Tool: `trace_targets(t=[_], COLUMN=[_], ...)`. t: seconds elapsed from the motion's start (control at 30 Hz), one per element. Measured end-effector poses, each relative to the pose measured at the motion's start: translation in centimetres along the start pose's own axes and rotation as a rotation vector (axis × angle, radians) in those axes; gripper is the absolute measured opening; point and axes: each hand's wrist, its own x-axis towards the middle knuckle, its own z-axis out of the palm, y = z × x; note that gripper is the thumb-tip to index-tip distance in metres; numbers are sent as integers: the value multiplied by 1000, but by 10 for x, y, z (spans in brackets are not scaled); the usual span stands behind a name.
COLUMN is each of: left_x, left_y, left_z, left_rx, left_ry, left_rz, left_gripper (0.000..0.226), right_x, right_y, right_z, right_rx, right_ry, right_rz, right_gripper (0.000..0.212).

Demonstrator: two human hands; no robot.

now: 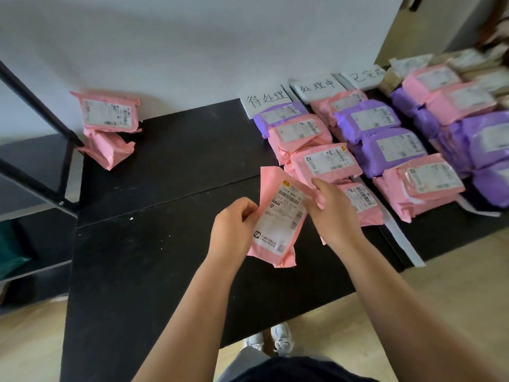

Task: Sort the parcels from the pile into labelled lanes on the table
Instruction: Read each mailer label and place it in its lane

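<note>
A pink parcel (278,216) with a white shipping label hangs above the black table (165,166), held by both hands. My left hand (234,227) pinches its left edge and my right hand (330,210) grips its right edge. At the back left, two pink parcels (108,125) lean against the wall as the leftover pile. On the right, rows of pink and purple parcels lie below three handwritten paper labels: the first lane (303,133), the second lane (385,144) and the third lane (468,128).
A black metal shelf frame (35,150) stands left of the table. A white strip (399,230) runs between two lanes. More parcels are stacked at the far right (468,64). My shoes (271,340) show under the table's front edge on a wooden floor.
</note>
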Motion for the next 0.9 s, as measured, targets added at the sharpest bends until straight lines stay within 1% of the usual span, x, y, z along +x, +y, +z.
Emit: trace_targets(t=[0.07,0.13,0.23,0.43,0.63,0.73,0.8,0.9], left_x=[4,10,17,39,63,77,85,85], left_y=[2,5,9,32,55,70,74,70], left_z=[3,8,20,54,123,156,175,194], left_rx=[17,40,99,115,87,80,98,113], left_ry=[-41,-75,-100,-86,-13,41,114,186], left_rz=[43,75,88,78,3,12,24,-15], left_gripper=[9,10,12,16,13,15,20,19], right_x=[1,1,1,28,73,95,107,121], right_y=[8,17,29,67,124,153,169,192], right_z=[-2,-4,-12,-33,-56,-69,-72,-68], right_rx=[13,30,32,65,210,208,198,202], right_ry=[41,64,42,0,-23,-22,-6,5], right_rz=[24,31,55,136,233,269,308,367], right_gripper=[44,33,18,15,7,11,12,10])
